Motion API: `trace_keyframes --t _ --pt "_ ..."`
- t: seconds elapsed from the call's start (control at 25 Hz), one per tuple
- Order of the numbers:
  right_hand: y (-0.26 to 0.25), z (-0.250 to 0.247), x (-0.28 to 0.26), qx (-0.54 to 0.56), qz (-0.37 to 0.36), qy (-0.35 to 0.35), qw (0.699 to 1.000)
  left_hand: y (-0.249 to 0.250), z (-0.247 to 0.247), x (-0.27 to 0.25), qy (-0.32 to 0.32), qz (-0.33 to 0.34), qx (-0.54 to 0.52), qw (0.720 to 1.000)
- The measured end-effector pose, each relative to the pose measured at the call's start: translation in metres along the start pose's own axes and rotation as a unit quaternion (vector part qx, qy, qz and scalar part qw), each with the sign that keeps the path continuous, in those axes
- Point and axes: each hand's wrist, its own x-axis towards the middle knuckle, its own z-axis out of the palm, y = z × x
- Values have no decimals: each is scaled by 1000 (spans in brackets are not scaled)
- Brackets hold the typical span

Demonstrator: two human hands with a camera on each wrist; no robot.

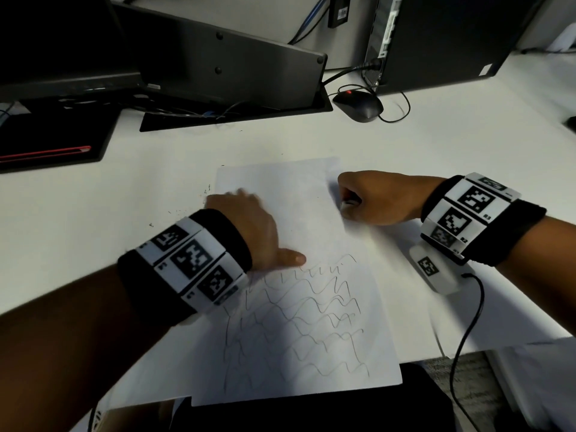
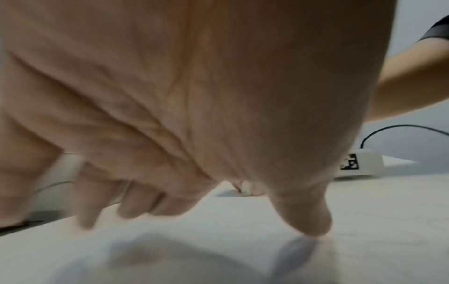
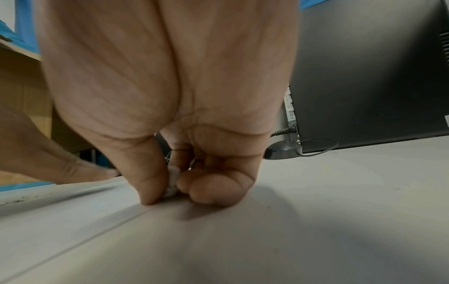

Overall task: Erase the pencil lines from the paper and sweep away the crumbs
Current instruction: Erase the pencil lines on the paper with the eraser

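A white sheet of paper (image 1: 299, 213) lies on the desk; its upper half is blank, and wavy pencil lines (image 1: 299, 319) fill the lower half. My left hand (image 1: 249, 226) lies open and flat on the sheet's left side, fingers blurred near the left edge, thumb stretched toward the lines. My right hand (image 1: 374, 198) sits at the sheet's right edge, fingers curled, pinching a small white eraser (image 3: 172, 184) between thumb and fingers against the surface. Dark eraser crumbs (image 1: 184, 210) are scattered on the desk left of the sheet.
A monitor base (image 1: 233, 98) and cables stand behind the paper, a black mouse (image 1: 358, 106) and a computer tower (image 1: 442, 39) at the back right. A dark notebook (image 1: 53, 141) lies at the left. A white tagged device (image 1: 433, 269) with cable rests under my right wrist.
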Motion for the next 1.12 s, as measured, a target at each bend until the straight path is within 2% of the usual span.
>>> trace_keyframes --t 0.04,0.12,0.16,0.28,0.36,0.44,0.52,0.6,0.68,0.88,1.0,1.12 --pt "0 0 0 2 0 -1 1000 5 5 1 24 59 -33 997" --pt "-1 0 0 1 0 -4 1000 18 18 -1 28 167 -73 983" --pt "-2 0 0 -2 1 -6 1000 18 26 -1 17 173 -77 982" --pt "-2 0 -2 -7 0 -4 1000 -17 40 -7 -14 73 -49 996" --pt "-3 0 -3 -15 -1 -4 1000 -46 46 -13 -58 39 -23 997" --pt "-3 -4 -2 -24 6 -19 1000 -59 50 -17 -74 52 -24 996" --pt "-6 -13 -1 -37 23 -41 998 -56 52 -14 -56 68 -34 996" --pt "-11 -22 -1 -62 16 -19 998 -45 50 -6 -38 78 -45 995" --pt "-22 -27 -1 -53 -22 24 998 -34 43 3 -22 90 -56 994" --pt "-48 -5 0 22 -127 1 992 -9 31 15 35 101 -84 991" --pt "-45 5 6 37 -149 1 988 -8 36 12 65 101 -69 990" --pt "-42 12 7 44 -158 14 986 -13 44 7 47 125 -79 988"
